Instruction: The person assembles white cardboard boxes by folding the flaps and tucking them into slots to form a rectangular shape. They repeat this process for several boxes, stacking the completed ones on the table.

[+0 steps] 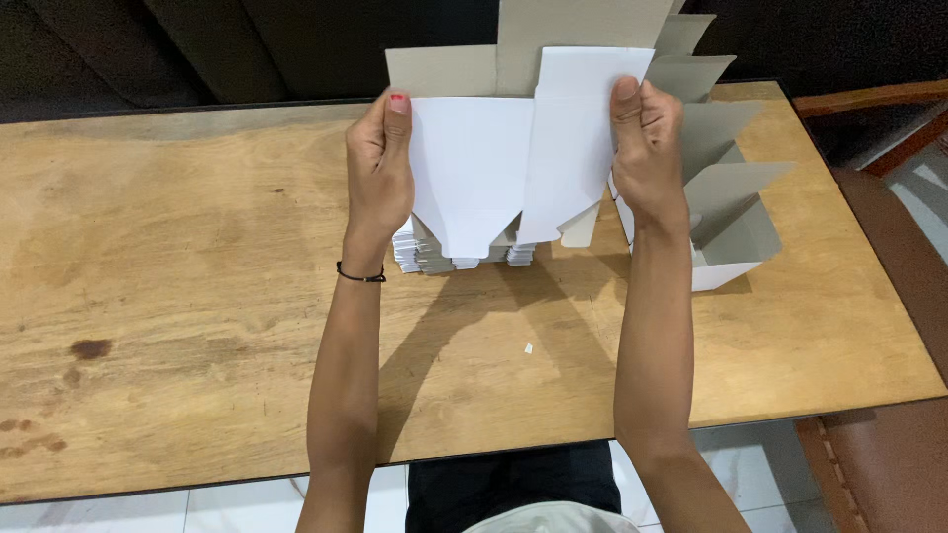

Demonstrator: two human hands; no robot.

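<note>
Hands raised above a wooden worktop (197,296), both gripping one flat carton blank (494,168); the blank is white on the side facing the camera and grey on the flaps that stick up behind its top edge; it is held upright in the air, clear of the worktop, its lower tabs tapering to points. The left hand (378,163) grasps the blank's left edge, thumb laid on the white face and the other fingers hidden behind the card; a thin dark band (360,276) circles that wrist. The right hand (647,148) grasps the right edge the same way, thumb pressed near the top corner, fingers curled behind.

Below and behind the blank, a low stack (425,255) of flat white blanks lies on the worktop, partly hidden by the held one. To the right, just beside the right hand, stand folded boxes (726,212), white outside and grey inside, their flaps open and pointing up; how many there are cannot be told. A small white scrap (528,348) lies on the worktop between the forearms; a dark stain (89,348) marks the wood at the left. Pale floor tiles (247,508) show under the near edge; a brown chair (889,464) stands at the right.
</note>
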